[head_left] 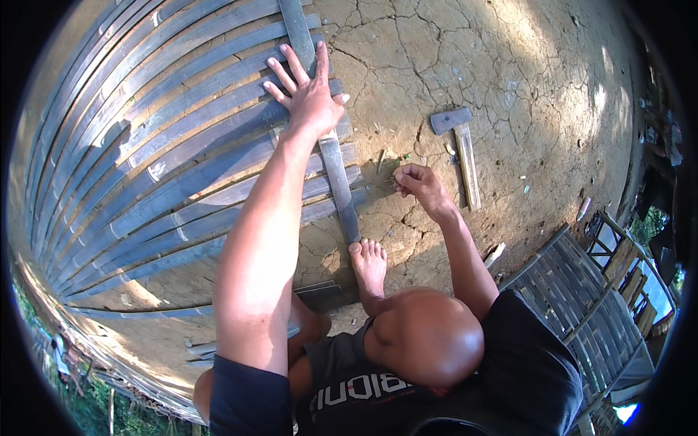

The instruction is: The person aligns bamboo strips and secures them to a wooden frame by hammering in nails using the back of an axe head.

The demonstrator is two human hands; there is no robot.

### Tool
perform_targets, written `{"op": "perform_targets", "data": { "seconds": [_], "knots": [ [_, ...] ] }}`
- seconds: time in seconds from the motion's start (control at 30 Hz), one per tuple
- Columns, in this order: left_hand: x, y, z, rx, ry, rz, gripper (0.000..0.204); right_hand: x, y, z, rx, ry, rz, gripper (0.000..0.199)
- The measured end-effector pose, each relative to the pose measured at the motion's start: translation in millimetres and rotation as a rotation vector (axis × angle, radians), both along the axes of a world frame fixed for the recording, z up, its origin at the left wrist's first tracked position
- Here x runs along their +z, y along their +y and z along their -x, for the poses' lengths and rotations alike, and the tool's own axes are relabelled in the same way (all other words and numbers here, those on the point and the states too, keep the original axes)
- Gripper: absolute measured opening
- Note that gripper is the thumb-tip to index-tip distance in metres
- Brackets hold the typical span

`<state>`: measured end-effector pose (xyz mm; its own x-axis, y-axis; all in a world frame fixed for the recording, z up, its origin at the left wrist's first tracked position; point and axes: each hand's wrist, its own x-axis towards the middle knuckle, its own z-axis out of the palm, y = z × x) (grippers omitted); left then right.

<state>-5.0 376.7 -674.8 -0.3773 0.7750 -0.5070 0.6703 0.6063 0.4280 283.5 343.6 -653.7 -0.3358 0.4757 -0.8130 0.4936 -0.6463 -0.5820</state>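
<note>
My left hand (311, 100) lies with fingers spread on a long flat bamboo crosspiece (337, 171), pressing it across the ends of several bamboo slats (211, 142). The near end of this crosspiece meets the toes of my bare foot (369, 263). Over the soil to the right, my right hand (423, 187) is closed in a pinch. Something thin may be between its fingertips, too small to name. Beyond that hand, a hatchet-like tool (467, 163) with a dark metal head and a wooden handle rests on the ground.
Cracked, dry soil (523, 94) surrounds the slats. At the lower right stands a panel of woven bamboo strips (582, 291) with a frame. Small scraps and a pale stick (584, 208) are scattered on the ground. Greenery (138, 403) shows at the lower left.
</note>
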Motion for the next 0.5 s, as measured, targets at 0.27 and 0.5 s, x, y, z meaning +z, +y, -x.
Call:
{"op": "perform_targets", "data": {
  "seconds": [0.27,0.5],
  "knots": [
    [7,-33,34,-0.030,-0.234,-0.244,0.079,10,-11,12,0.353,-0.352,-0.486,0.025],
    [24,-145,-46,0.096,-0.174,-0.588,0.023,19,-20,-13,0.118,-0.434,-0.641,0.028]
  ]
}}
